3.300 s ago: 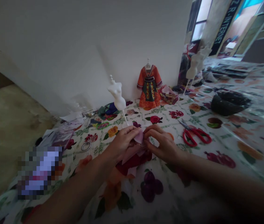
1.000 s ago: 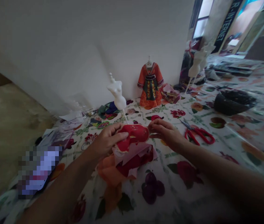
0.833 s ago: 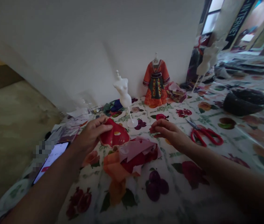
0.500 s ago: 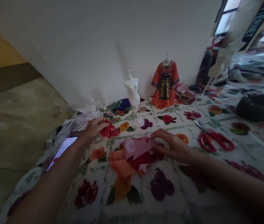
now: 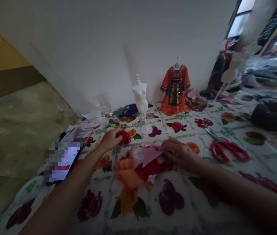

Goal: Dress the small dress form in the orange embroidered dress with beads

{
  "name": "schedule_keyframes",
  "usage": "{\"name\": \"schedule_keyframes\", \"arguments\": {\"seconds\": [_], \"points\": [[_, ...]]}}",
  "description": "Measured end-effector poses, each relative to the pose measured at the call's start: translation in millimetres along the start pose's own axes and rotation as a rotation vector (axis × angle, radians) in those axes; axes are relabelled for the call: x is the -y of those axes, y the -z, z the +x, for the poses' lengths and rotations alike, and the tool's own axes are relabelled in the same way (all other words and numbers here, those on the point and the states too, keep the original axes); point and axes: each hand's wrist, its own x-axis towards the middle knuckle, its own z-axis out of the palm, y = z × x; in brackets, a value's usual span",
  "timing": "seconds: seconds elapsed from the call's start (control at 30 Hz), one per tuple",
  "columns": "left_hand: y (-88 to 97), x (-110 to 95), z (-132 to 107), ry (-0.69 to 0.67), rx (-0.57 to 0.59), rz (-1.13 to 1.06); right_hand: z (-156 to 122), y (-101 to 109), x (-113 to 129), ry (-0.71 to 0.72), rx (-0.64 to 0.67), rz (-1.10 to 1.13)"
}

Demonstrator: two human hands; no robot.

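Note:
My left hand point(image 5: 110, 139) pinches a small piece of red fabric point(image 5: 124, 137), lifted slightly over the flowered tablecloth. My right hand point(image 5: 178, 151) has its fingers closed on the edge of a pink fabric piece point(image 5: 143, 155) with a pale printed motif. That piece lies on a loose heap of cloth scraps, with orange fabric point(image 5: 123, 173) at the left and red below. Just behind the hands stands a bare white miniature dress form point(image 5: 142, 101) on a thin stand. Red-handled scissors point(image 5: 228, 150) lie partly open to the right of my right hand.
A second dress form wears an orange-red robe point(image 5: 175, 88) against the wall. Fabric scraps point(image 5: 197, 99) lie beside it. A phone point(image 5: 65, 161) rests at the table's left edge. At far right are a dark object point(image 5: 274, 114) and another white dress form point(image 5: 233, 68).
My left hand has moved right with the red fabric, toward the heap, and the fabric now looks folded. My right hand has closed its fingers on the pink fabric.

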Motion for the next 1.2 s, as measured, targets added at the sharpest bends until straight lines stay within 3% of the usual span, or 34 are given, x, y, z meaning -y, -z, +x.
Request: {"name": "schedule_keyframes", "arguments": {"seconds": [0.23, 0.43, 0.53, 0.63, 0.8, 0.97, 1.1, 1.2], "points": [[0.5, -6.9, -6.0, -0.042, -0.082, 0.325, 2.6, 5.7, 5.4, -0.09, -0.045, 0.097], [15.8, -40.9, -31.6, -0.101, -0.166, 0.475, 4.3, 8.9, 12.3, -0.185, -0.063, 0.278], [17.1, -68.0, -52.1, -0.232, -0.17, 0.193, 5.4, 10.3, 14.6, -0.228, -0.084, 0.331], [5.4, -92.8, -69.2, -0.243, -0.005, -0.124, 7.4, 13.4, 17.8, -0.237, -0.129, 0.328], [-19.7, -107.4, -70.1, -0.258, 0.095, -0.281, 8.9, 15.8, 17.1, -0.318, -0.213, 0.514], [-12.8, -108.6, -54.8, -0.026, 0.164, -0.721, 10.2, 18.3, 10.2, -0.457, -0.275, 0.887], [-0.3, -119.6, -45.5, 0.21, 0.21, -1.183, 14.3, 26.1, 11.0, -0.506, -0.305, 0.948], [6.2, -130.8, -39.4, 0.28, 0.243, -1.322, 15.9, 31.0, 11.0, -0.53, -0.307, 0.937]]}}
